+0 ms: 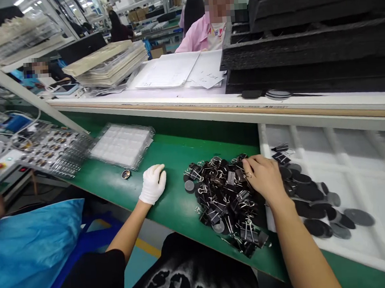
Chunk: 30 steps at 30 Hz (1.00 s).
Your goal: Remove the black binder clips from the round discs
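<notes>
My left hand (153,184), in a white glove, rests on the green tabletop (173,156) with its fingers loosely bent, thumb apart, and nothing visible in it. A small round part with a dark rim (125,174) lies just left of it. In front of me spreads a heap of black binder clips (219,190) with silver wire handles, grey and black discs mixed in. My bare right hand (263,174) reaches to the heap's upper right edge. Its thumb and fingers close around a binder clip there; the palm side is hidden.
At right, a white divided tray (354,177) holds black and grey discs (308,191). A clear plastic tray (122,144) lies at left, beside stacked trays of round parts (51,148). Black foam sheets (307,45) and papers (168,71) sit on the shelf. A person in pink (197,35) is opposite.
</notes>
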Tool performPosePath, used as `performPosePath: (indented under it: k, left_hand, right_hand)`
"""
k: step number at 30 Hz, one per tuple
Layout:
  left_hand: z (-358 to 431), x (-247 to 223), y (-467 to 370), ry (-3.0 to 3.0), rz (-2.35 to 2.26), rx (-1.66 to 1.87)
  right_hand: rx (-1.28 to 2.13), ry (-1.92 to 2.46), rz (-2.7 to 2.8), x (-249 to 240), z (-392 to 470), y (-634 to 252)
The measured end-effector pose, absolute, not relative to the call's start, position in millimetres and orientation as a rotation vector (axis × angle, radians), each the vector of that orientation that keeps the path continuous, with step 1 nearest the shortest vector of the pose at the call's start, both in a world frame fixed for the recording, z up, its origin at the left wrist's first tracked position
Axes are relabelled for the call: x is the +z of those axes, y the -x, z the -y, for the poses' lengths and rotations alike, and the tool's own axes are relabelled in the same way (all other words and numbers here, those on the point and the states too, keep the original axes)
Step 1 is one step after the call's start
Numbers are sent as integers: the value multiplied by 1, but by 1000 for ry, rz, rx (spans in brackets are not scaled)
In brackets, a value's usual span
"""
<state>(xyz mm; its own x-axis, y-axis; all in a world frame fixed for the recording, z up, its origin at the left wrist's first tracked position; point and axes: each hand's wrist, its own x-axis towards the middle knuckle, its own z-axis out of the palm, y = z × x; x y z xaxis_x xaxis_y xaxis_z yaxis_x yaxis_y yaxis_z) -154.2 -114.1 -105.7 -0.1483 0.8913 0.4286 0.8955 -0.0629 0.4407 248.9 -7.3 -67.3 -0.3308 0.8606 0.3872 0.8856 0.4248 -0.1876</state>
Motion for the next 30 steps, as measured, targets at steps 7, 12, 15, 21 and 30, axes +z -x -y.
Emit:
performPosePath:
  k: [7,12,15,21,30]
  left_hand:
    - [163,-97,233,1094,2567,-563]
    - [163,-83,267,1242,2762,-374]
    - [161,-83,256,1487,2697,-331]
    - [140,-92,198,2153,2270,-254]
    - [17,-76,121,2144,2365,-317]
  right_hand:
    - [-179,1426,2269,-73,7,-251]
    - [-155,1443,2286,-68,10,-248]
    - [-103,1469,2275,-64,10,-245]
    - [-55,1491,2203,-63,8,-242]
    - [-319,1426,2082,-33,22,-257]
